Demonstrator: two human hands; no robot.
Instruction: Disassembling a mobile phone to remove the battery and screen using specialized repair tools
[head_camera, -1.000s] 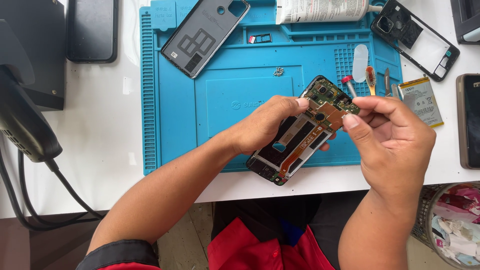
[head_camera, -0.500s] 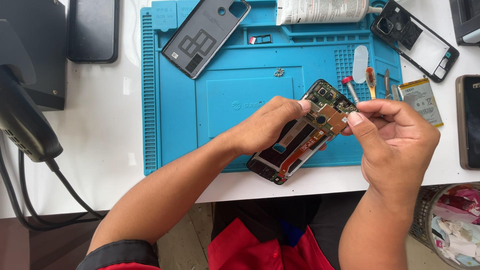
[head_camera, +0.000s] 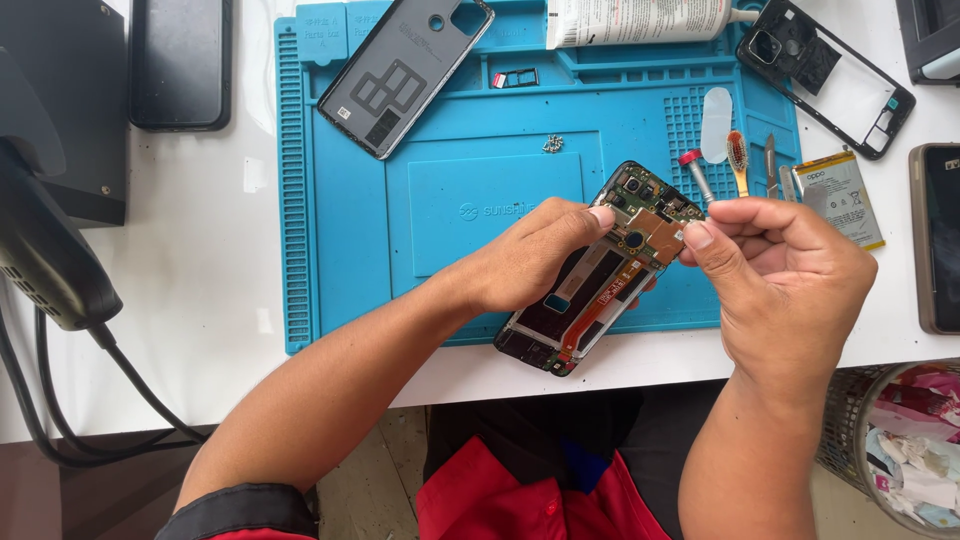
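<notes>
An opened phone (head_camera: 600, 275) with its back off lies tilted on the blue work mat (head_camera: 440, 150), showing a green circuit board, orange flex cables and a black cavity. My left hand (head_camera: 530, 255) grips its left side, forefinger resting on the board near the top. My right hand (head_camera: 775, 275) is at the phone's upper right edge, thumb and forefinger pinched on a small copper-coloured part there. What exactly the fingertips hold is too small to tell.
A grey back cover (head_camera: 405, 70), a SIM tray (head_camera: 515, 78) and a small pile of screws (head_camera: 553, 144) lie on the mat. Screwdrivers (head_camera: 695, 175), tweezers (head_camera: 770, 160), a battery (head_camera: 838, 195), a phone frame (head_camera: 825, 70) and a glue tube (head_camera: 640, 20) sit to the right. A waste basket (head_camera: 900, 450) stands at lower right.
My right hand has shifted slightly right and up at the phone's top corner. The left hand and the phone have hardly moved.
</notes>
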